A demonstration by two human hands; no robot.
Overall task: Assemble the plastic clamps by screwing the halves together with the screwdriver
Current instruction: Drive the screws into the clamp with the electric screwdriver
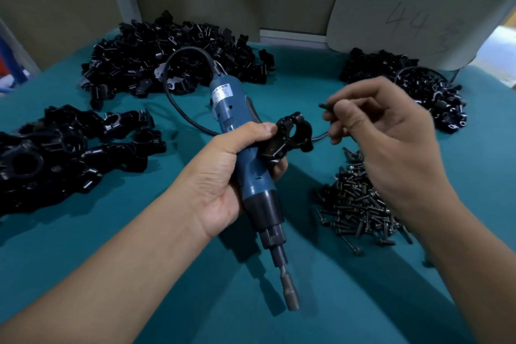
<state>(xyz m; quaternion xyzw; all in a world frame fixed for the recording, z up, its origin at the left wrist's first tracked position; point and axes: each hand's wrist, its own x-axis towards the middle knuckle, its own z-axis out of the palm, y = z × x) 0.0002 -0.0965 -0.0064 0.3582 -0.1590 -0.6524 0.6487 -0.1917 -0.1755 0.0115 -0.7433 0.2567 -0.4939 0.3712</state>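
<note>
My left hand (223,176) grips the blue electric screwdriver (245,153) with its bit (290,292) pointing down toward me. The same hand's thumb and fingers also pinch a black plastic clamp (291,134) against the tool's body. My right hand (382,131) hovers just right of the clamp and pinches a dark screw (325,107) between thumb and fingertips, its tip pointing left. A heap of dark screws (360,204) lies on the teal table below my right hand.
Black clamp parts lie in piles at the back left (173,56), at the left edge (64,148) and at the back right (418,84). The screwdriver's cable (178,103) loops across the teal table (139,204). A grey card marked 44 (413,11) leans at the back right.
</note>
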